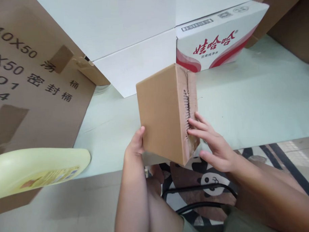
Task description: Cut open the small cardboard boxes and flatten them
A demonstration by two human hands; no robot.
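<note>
A small brown cardboard box [159,112] is held up, tilted, above the front edge of the pale green tabletop. My left hand [136,142] grips it from the left, with the thumb on the near side and the other fingers hidden behind. The box's right side has a torn, ragged slit [186,106], with clear tape near the lower end. My right hand [213,142] is at that side, its fingers spread and loosely bent. Some of its fingertips touch the torn side or lie close to it; nothing shows in its grasp.
Behind the box stand large white boxes [131,28] and a white carton with red writing [215,46]. A big printed cardboard carton [28,73] is on the left. A pale yellow bottle [42,167] lies across the left front. Below are a patterned mat [189,185] and a black bar [200,188].
</note>
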